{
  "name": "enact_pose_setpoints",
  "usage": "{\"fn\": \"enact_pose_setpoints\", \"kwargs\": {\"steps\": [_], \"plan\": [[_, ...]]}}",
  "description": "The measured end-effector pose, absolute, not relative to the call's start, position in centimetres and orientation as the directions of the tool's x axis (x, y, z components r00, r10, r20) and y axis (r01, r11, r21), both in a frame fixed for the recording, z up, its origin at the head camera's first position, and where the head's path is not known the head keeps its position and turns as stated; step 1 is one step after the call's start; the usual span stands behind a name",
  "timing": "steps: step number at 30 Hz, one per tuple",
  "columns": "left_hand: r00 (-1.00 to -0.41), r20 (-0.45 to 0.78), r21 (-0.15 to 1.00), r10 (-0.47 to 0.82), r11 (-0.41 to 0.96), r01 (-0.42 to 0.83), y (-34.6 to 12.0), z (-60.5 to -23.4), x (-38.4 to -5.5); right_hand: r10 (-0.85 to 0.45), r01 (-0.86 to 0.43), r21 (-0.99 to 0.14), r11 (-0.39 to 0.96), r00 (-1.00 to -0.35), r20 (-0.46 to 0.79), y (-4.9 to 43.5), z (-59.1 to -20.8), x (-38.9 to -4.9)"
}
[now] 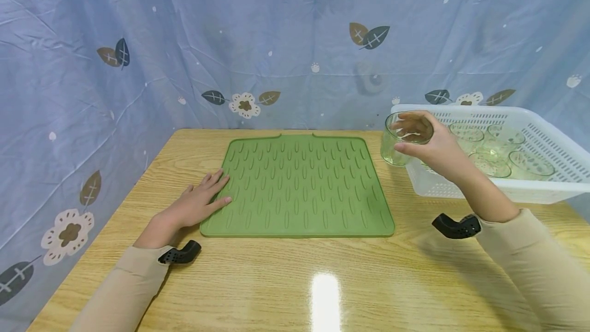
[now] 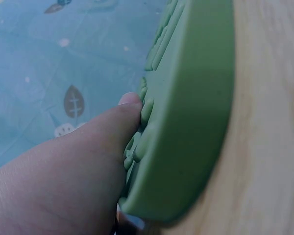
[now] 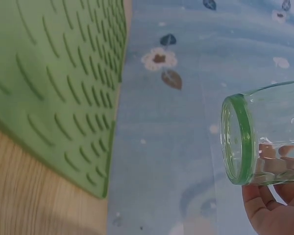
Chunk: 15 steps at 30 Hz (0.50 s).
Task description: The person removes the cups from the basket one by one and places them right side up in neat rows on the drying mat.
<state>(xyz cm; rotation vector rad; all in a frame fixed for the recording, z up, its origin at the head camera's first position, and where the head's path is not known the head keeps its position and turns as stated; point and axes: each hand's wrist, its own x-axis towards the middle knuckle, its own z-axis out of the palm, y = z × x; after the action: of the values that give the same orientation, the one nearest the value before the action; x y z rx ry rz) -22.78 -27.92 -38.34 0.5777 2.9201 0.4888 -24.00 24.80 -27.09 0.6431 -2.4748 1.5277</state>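
Observation:
My right hand (image 1: 440,147) grips a clear, green-tinted drinking glass (image 1: 392,142), thumb on the near side and fingers round the far side. The glass is upright, in the air beside the left end of a white basket (image 1: 461,188). In the right wrist view the thick base of the glass (image 3: 240,139) shows, with fingertips (image 3: 257,205) against its side. My left hand (image 1: 198,204) rests with fingers spread on the left edge of a green ridged silicone mat (image 1: 299,183). The left wrist view has the thumb (image 2: 130,105) lying on the mat's ridges, beside its thick rim (image 2: 196,122).
Several similar glasses (image 1: 490,165) stand in the perforated plastic basket on the right. Mat and basket sit on a wooden table (image 1: 249,281). A blue patterned curtain (image 1: 295,40) hangs behind and along the left side.

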Motion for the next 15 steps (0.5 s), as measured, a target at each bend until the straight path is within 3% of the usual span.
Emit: {"fn": "enact_pose_setpoints", "kwargs": {"steps": [15], "plan": [[-0.92,-0.06,0.336,0.388,0.875,0.347,-27.8,-38.3,-22.7,-0.311,-0.425,-0.839,0.34,-0.893,0.327,20.1,-28.0,-24.9]]}}
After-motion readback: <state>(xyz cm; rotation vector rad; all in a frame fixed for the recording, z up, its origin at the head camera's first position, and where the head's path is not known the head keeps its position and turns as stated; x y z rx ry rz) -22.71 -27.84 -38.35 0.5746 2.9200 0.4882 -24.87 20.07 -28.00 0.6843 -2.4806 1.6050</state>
